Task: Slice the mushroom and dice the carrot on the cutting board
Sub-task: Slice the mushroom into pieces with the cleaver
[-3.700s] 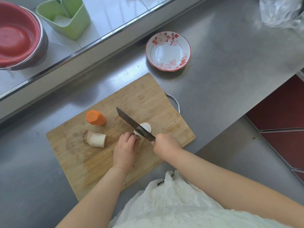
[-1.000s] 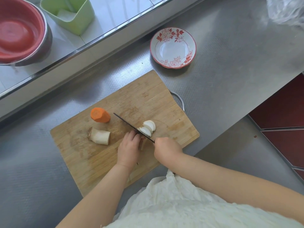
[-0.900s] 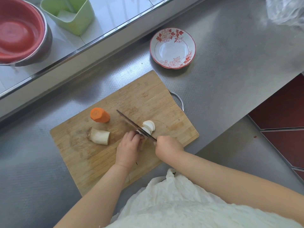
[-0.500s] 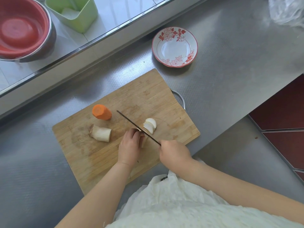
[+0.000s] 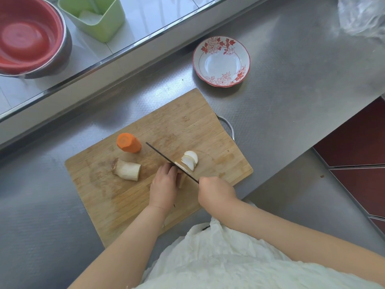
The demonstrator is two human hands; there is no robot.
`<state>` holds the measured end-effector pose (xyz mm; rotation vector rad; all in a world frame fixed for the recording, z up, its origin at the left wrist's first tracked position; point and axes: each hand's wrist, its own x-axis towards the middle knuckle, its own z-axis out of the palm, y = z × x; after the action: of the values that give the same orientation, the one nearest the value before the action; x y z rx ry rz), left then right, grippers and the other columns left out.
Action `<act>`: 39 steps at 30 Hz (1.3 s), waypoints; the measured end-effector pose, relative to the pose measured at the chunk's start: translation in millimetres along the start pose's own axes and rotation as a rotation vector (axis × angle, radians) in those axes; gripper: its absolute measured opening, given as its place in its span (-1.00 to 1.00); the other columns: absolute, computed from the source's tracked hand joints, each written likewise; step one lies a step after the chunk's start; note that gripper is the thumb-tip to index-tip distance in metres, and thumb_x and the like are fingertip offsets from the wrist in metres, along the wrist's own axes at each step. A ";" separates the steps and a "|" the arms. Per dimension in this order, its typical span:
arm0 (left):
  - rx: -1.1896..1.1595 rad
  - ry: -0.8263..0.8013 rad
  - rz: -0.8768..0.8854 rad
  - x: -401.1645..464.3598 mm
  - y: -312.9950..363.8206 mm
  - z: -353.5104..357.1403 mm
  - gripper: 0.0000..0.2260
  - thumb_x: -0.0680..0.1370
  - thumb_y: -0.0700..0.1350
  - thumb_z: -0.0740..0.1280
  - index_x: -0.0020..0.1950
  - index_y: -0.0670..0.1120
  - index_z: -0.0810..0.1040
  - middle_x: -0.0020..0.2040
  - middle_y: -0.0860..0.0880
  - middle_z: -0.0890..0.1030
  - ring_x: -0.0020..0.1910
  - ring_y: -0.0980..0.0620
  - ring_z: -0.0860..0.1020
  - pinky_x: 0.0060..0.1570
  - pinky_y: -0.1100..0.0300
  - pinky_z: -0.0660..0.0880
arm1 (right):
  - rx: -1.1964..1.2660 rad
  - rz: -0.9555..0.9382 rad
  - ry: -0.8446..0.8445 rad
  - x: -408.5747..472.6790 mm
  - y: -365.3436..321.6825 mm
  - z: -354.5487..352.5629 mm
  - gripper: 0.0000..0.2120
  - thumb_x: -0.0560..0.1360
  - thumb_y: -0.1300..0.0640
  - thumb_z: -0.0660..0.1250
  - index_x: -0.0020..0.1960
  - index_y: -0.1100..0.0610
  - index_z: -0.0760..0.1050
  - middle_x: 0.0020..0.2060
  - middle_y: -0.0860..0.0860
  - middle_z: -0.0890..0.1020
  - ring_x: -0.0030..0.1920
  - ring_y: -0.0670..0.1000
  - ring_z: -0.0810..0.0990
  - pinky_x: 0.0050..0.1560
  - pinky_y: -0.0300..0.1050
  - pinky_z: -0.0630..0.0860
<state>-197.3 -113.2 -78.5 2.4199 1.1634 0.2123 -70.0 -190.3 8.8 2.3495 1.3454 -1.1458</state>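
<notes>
Steel worktop (image 5: pixel 291 113), dull grey and finely textured, carries everything. At far left, on the raised tiled ledge, a round red basin nested in a metal bowl (image 5: pixel 29 36) is cut off by the frame edge, and just right of it stands a pale green plastic tub (image 5: pixel 98 19) whose top is also cropped.

On the rectangular bamboo cutting board (image 5: pixel 187 126), scored and stained, the short orange carrot stub (image 5: pixel 128 142) stands on its cut end near the far left part. Just in front of it lies the whitish mushroom stem piece (image 5: pixel 127 169), on its side, its root end brown and rough.

Right of that, the left hand (image 5: pixel 163 187) curls its fingers down over the mushroom piece being cut (image 5: pixel 181 180), which it hides almost entirely; only a pale sliver shows beside the knuckles. The dark thin knife blade (image 5: pixel 166 158) runs diagonally, edge-on, against those knuckles. Beyond the blade lie a few overlapping white mushroom slices (image 5: pixel 190 160), smooth and half-round.

The right hand (image 5: pixel 215 195) is closed round the knife handle, which is hidden inside the fist. A metal loop handle (image 5: pixel 228 127) sticks out from the board's right edge.

Farther back sits a shallow white ceramic dish with red flower pattern (image 5: pixel 221 61). At top right, crumpled clear plastic (image 5: pixel 362 15) is partly out of frame. A white crinkled garment (image 5: pixel 218 263) fills the bottom.
</notes>
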 end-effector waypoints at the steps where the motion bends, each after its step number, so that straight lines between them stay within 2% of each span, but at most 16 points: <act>1: 0.003 0.000 0.003 0.0 -1.2 0.9 -0.87 0.38 -0.32 0.47 -0.11 -0.24 0.59 -0.14 -0.16 0.57 -0.20 -0.19 0.55 -0.39 0.05 0.44 | 0.000 0.006 -0.007 1.7 -2.0 0.1 -0.78 0.54 0.32 0.13 0.12 0.18 0.47 0.00 0.13 0.60 0.00 0.16 0.59 -0.22 -0.12 0.40; 3: 0.006 -0.002 0.006 -0.3 -3.9 3.3 -0.94 0.45 -0.24 0.36 -0.12 -0.22 0.59 -0.15 -0.14 0.56 -0.20 -0.19 0.53 -0.39 0.06 0.43 | 0.010 0.023 -0.012 6.1 -4.2 0.7 -0.79 0.55 0.30 0.13 0.12 0.18 0.47 0.00 0.12 0.60 0.01 0.15 0.59 -0.22 -0.12 0.40; 5: 0.007 -0.009 -0.002 -0.6 -5.0 4.8 -0.77 0.48 -0.10 0.20 -0.13 -0.22 0.58 -0.15 -0.14 0.56 -0.20 -0.18 0.53 -0.40 0.05 0.46 | 0.024 0.037 -0.007 11.0 -4.4 2.4 -0.80 0.57 0.27 0.14 0.12 0.17 0.48 0.01 0.12 0.59 0.02 0.15 0.58 -0.21 -0.12 0.40; 6: -0.001 -0.016 -0.006 -0.4 -5.5 5.2 -0.76 0.48 -0.08 0.20 -0.14 -0.22 0.58 -0.15 -0.15 0.56 -0.20 -0.18 0.53 -0.40 0.03 0.48 | 0.032 0.042 -0.007 13.1 -3.8 3.9 -0.80 0.58 0.25 0.13 0.13 0.16 0.48 0.01 0.12 0.59 0.02 0.15 0.57 -0.20 -0.12 0.40; 8: -0.011 -0.024 -0.005 -1.4 -6.2 5.1 -0.91 0.46 -0.19 0.34 -0.16 -0.21 0.57 -0.16 -0.15 0.55 -0.20 -0.19 0.53 -0.40 0.01 0.50 | 0.047 0.051 -0.004 16.8 -2.7 6.9 -0.80 0.61 0.20 0.12 0.15 0.16 0.47 0.03 0.11 0.59 0.04 0.15 0.57 -0.20 -0.12 0.39; 10: -0.029 -0.027 -0.009 -0.5 -5.4 4.0 -0.91 0.40 -0.28 0.46 -0.15 -0.20 0.58 -0.17 -0.13 0.54 -0.20 -0.18 0.53 -0.39 0.03 0.49 | 0.063 0.060 -0.005 20.0 -1.3 9.0 -0.80 0.62 0.17 0.12 0.15 0.15 0.47 0.02 0.11 0.59 0.03 0.14 0.57 -0.20 -0.12 0.38; 16: -0.016 0.009 0.045 -1.9 -0.3 -8.0 -0.88 0.39 -0.27 0.48 -0.20 -0.14 0.57 -0.16 -0.06 0.55 -0.21 -0.10 0.52 -0.40 0.17 0.36 | 0.336 0.123 -0.051 27.8 19.6 4.6 -0.69 0.62 -0.03 0.14 0.10 0.19 0.48 -0.06 0.14 0.61 -0.02 0.17 0.59 -0.15 -0.09 0.44; 18: -0.001 0.021 0.066 -5.2 -3.0 -7.0 -0.89 0.40 -0.26 0.49 -0.18 -0.15 0.57 -0.16 -0.07 0.55 -0.22 -0.09 0.52 -0.39 0.18 0.34 | 0.311 0.088 -0.014 24.2 22.4 4.9 -0.68 0.62 -0.05 0.13 0.08 0.18 0.49 -0.11 0.12 0.62 -0.07 0.16 0.59 -0.19 -0.09 0.45; 22: 0.011 -0.003 0.038 -6.0 -5.6 -4.2 -0.92 0.46 -0.20 0.46 -0.13 -0.16 0.59 -0.16 -0.08 0.54 -0.21 -0.11 0.54 -0.39 0.10 0.43 | 0.162 -0.025 0.108 8.3 17.9 7.5 -0.74 0.63 0.03 0.10 0.01 0.16 0.48 -0.12 0.12 0.61 -0.12 0.16 0.59 -0.28 -0.09 0.40; 25: 0.028 -0.001 0.026 -4.5 -3.4 -5.3 -0.90 0.44 -0.20 0.46 -0.13 -0.17 0.57 -0.17 -0.11 0.55 -0.21 -0.15 0.55 -0.37 0.09 0.44 | 0.061 -0.064 0.136 -2.5 11.9 8.4 -0.81 0.61 0.11 0.11 0.04 0.14 0.47 -0.12 0.10 0.62 -0.12 0.16 0.60 -0.32 -0.12 0.35; 30: 0.044 0.010 0.045 -3.7 -1.5 -6.8 -0.88 0.43 -0.20 0.43 -0.09 -0.22 0.59 -0.17 -0.16 0.57 -0.19 -0.20 0.57 -0.35 0.05 0.48 | -0.021 -0.040 0.100 -7.0 3.7 8.5 -0.83 0.58 0.24 0.13 0.10 0.15 0.46 -0.07 0.11 0.63 -0.07 0.16 0.61 -0.34 -0.14 0.31; 39: 0.016 -0.018 0.019 -0.9 -3.5 -4.0 -0.88 0.42 -0.27 0.45 -0.09 -0.20 0.57 -0.15 -0.14 0.56 -0.20 -0.19 0.55 -0.35 0.06 0.46 | -0.024 0.005 0.024 0.9 -4.3 3.3 -0.82 0.59 0.27 0.13 0.12 0.18 0.46 -0.01 0.13 0.61 0.01 0.15 0.60 -0.23 -0.12 0.37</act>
<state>-201.6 -110.7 -76.5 2.4424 1.1394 0.1876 -74.9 -188.9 6.7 2.3553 1.3530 -1.0979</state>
